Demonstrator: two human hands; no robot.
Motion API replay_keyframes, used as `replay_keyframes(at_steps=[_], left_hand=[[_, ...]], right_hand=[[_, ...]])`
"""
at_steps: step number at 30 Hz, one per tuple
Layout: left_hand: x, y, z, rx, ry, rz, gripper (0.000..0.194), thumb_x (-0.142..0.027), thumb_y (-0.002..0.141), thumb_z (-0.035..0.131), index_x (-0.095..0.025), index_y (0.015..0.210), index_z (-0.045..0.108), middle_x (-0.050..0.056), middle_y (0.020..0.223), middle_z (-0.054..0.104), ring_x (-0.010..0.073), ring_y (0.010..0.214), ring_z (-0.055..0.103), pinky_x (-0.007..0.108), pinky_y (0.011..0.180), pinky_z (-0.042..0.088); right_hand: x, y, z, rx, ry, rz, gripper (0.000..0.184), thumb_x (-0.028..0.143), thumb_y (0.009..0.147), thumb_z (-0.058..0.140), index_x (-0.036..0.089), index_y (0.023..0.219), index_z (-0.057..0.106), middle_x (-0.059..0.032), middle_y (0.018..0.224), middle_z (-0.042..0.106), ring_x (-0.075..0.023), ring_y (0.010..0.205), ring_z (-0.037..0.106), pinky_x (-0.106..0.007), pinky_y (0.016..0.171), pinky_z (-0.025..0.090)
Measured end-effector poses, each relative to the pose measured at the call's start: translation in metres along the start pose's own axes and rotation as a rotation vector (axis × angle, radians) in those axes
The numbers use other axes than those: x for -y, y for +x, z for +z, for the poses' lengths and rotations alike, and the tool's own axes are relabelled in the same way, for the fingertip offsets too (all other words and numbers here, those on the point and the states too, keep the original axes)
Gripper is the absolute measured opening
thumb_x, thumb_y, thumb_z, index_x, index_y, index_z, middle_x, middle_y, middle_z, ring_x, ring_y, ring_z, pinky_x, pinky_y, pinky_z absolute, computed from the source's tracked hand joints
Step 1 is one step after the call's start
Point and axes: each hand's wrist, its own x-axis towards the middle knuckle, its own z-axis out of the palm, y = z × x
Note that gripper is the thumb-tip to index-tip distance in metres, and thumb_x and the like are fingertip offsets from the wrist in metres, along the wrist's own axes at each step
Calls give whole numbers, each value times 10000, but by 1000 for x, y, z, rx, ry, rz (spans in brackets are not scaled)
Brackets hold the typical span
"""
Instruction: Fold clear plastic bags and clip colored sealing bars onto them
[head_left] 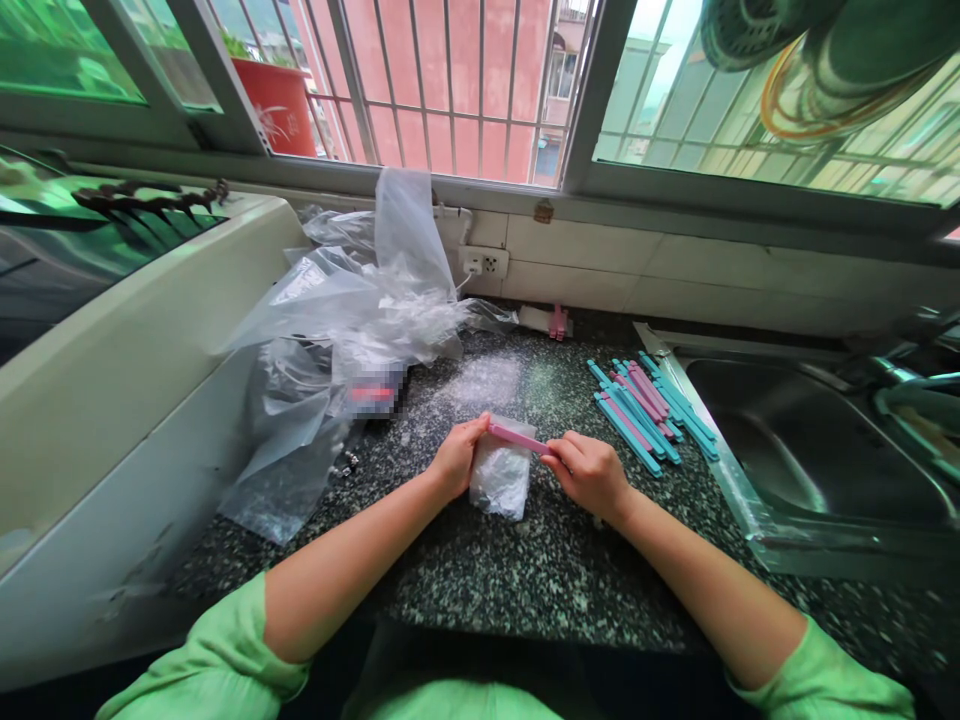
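A pink bag sealing clip (519, 437) lies across the top of a small clear plastic bag (501, 482) at the middle of the counter. My left hand (456, 460) is closed on the clip's left end and the bag's upper edge. Fingers of my right hand (589, 473) pinch the clip's right end. What the bag contains is hard to make out. To the right lies a loose pile of blue and pink sealing clips (637, 410).
Crumpled plastic bags (352, 310) heap at the left against a white appliance side (150, 360). A steel sink (810, 430) is at the right. By the wall are a power socket (491, 263) and a small packet with a pink clip (557, 323). Speckled countertop (510, 590) runs along the front.
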Motion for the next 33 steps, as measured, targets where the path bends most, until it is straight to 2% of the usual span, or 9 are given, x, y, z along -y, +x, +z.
replay_keyframes(at_steps=[8,15,20,25,33], left_hand=[[-2,1,-1,-9,41,2,281,-378,656,662,-131,555,576,5,462,575,117,409,495,231,451,361],[-4,0,1,-39,42,35,281,-382,623,678,-137,547,562,-4,452,561,109,409,478,224,442,351],[-5,0,1,-53,38,87,294,-396,604,691,-141,543,557,-20,445,538,94,409,453,214,437,328],[-6,-1,0,-63,53,117,301,-400,615,688,-142,544,549,-25,451,531,90,418,439,211,440,323],[-6,1,-1,-59,2,113,256,-350,665,654,-143,554,551,-20,471,550,97,437,466,214,463,345]], right_hand=[[0,1,-1,-52,70,-4,232,286,889,438,142,800,597,-41,649,573,-126,597,526,-226,572,394],[-3,2,-2,-113,218,36,195,294,882,454,155,846,586,-40,677,582,-119,595,540,-222,562,440],[-2,3,-3,-167,329,67,113,253,861,493,170,858,570,-21,665,570,-113,589,523,-214,526,430],[0,4,-5,-167,375,123,87,245,850,501,187,844,567,-3,647,554,-107,557,499,-221,517,427],[2,6,-9,-256,436,102,55,195,834,508,190,854,559,-7,671,581,-114,602,537,-238,565,462]])
